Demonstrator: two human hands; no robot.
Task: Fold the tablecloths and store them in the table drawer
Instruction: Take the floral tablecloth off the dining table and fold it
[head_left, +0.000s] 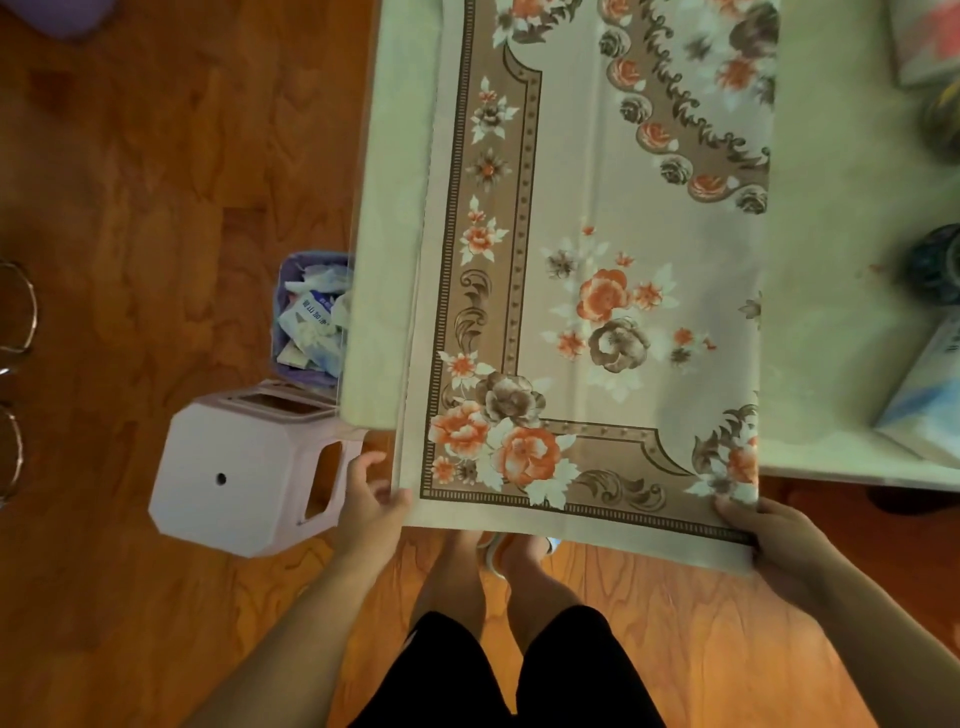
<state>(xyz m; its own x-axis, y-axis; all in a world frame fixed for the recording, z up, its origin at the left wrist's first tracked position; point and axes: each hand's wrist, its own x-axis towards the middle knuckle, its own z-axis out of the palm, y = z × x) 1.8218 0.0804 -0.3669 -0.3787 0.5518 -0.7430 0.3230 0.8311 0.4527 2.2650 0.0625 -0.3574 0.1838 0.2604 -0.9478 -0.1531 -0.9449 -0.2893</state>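
Observation:
A beige tablecloth (597, 218) with orange and brown flowers and a tan border lies folded lengthwise on the table (831, 208), its near end hanging past the front edge. My left hand (376, 501) pinches the near left corner of the cloth. My right hand (774, 540) grips the near right corner, thumb on top. The near edge is stretched between both hands above my legs. No drawer is visible.
A pale green cover lies on the table under the cloth. Dark jars (940, 265) and a tissue box (924, 405) stand at the table's right. On the wooden floor to the left are a white stool (244, 467) and a lilac bin (311, 317) full of litter.

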